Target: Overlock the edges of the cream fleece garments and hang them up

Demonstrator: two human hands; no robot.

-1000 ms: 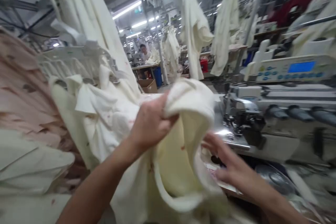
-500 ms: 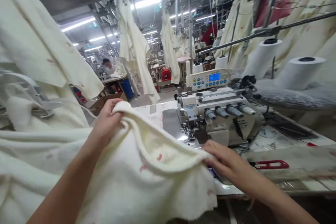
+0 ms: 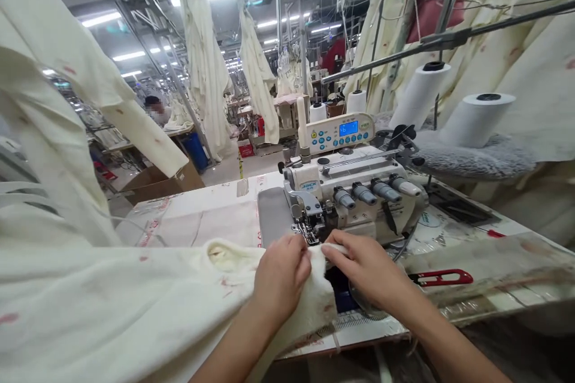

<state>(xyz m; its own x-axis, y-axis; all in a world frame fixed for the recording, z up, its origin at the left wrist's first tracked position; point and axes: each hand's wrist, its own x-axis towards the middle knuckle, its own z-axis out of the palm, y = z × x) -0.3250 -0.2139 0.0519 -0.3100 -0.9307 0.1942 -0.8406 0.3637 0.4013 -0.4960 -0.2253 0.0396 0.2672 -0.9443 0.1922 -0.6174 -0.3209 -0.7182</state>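
Cream fabric (image 3: pixel 171 293) with small reddish marks spreads from the left side across the front of the table. My left hand (image 3: pixel 283 275) is closed on its edge, just in front of the overlock sewing machine (image 3: pixel 354 185). Close beside it, my right hand (image 3: pixel 359 263) pinches the same fabric near its right end. Both hands are at the presser foot (image 3: pixel 308 230), with the fabric edge between them. Whether the edge lies under the foot I cannot tell. A small folded opening shows in the fabric left of my left hand.
Red-handled thread snips (image 3: pixel 444 277) lie on the table right of my right hand. White thread cones (image 3: pixel 478 119) stand behind the machine under a metal rod. Cream garments (image 3: pixel 202 66) hang left, centre and right. A person (image 3: pixel 157 111) sits in the background beyond a cardboard box (image 3: pixel 166 182).
My left hand has come right and down to the machine, beside my right hand. The fabric, stretched between the hands before, is now lower and bunched at the presser foot. The view has shifted.
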